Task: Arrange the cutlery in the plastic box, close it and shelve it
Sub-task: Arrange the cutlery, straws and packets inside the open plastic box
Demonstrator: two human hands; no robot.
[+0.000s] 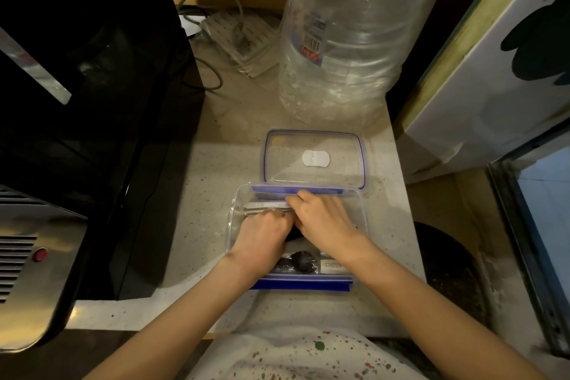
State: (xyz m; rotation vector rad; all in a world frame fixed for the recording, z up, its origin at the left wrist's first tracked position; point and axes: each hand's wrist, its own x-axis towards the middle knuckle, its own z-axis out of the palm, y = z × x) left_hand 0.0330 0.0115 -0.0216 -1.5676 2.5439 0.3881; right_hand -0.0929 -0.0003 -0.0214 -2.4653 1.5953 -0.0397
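Note:
A clear plastic box (235,210) with blue clips stands on the speckled counter in front of me. Its clear lid (314,145) with a white label lies flat just behind it. Both hands are inside the box. My left hand (265,233) is curled over metal cutlery (256,210) lying along the far side. My right hand (324,219) touches the same bundle, fingers bent at a white wrapped piece (268,204). Black plastic cutlery heads (300,261) and a small white packet (334,265) lie at the near end. What each hand grips is partly hidden.
A black appliance (92,102) fills the left side, with a steel unit (34,256) below it. A large clear water bottle (348,34) stands behind the lid. A power strip (240,37) with cables lies at the back. A white panel (481,95) rises on the right.

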